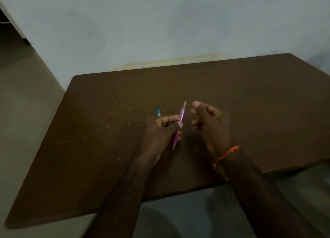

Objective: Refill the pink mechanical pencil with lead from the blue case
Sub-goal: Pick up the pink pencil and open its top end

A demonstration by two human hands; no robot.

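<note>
Pink mechanical pencil [180, 123] sits gripped in the left hand [161, 130] fingers over mid-surface [250, 98], far end raised. Right hand [210, 120] hovers beside it, loosely curled, empty. Blue case [158, 112] lies just beyond; refilling seems barely begun.

Pink pencil [180, 123]; blue case [158, 112]; brown table [250, 98].

The left hand [160, 130] covers the middle of the pink pencil [182, 115], the blue case [158, 112] beyond it is too small to show whether it is open, the blurred right hand [209, 120] hides whatever its curled fingers may hold, and both forearms are cut off by the bottom edge.
</note>
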